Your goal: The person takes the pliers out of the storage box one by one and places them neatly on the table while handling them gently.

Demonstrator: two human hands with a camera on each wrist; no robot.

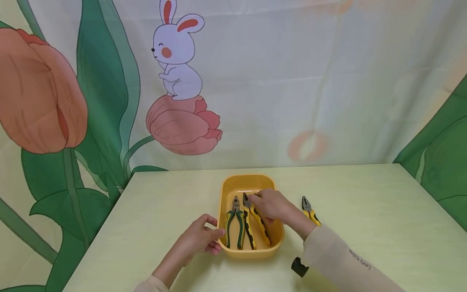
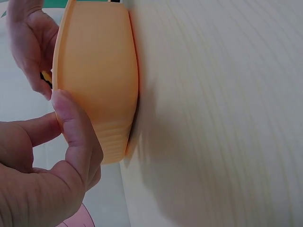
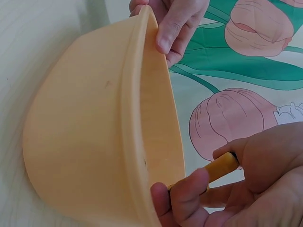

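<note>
From my end of the feed, I have a yellow plastic bin [image 1: 251,254] near the middle of the tabletop [image 1: 365,194], its long axis running away from the person. The left hand [image 1: 198,237] pinches its rim at the left side, near the closer corner, thumb over the edge and fingers outside.

The right hand [image 1: 270,206] reaches over the right rim, and in the right wrist view I see its fingers curled round a yellow handle [image 3: 222,168]. That handle slants across the grip, one end poking clear beside the thumb, the rest hidden by the fingers at the bin's edge. I cannot tell which tool it belongs to.

Inside the bin, green-handled pliers [image 1: 236,207] lie along the left wall, and yellow-and-black pliers [image 1: 247,221] lie just to their right. Both point their noses at the far end and their spread handles at the person; the right hand is the nearer one to the yellow-and-black pair.

The relation I watch is outside the bin: loose combination pliers [image 1: 308,210] lie to the right, nose away, handles slanting toward the right sleeve [image 1: 339,255], which hides their ends. The right hand is nearer; the bin sits between them and the left.
</note>
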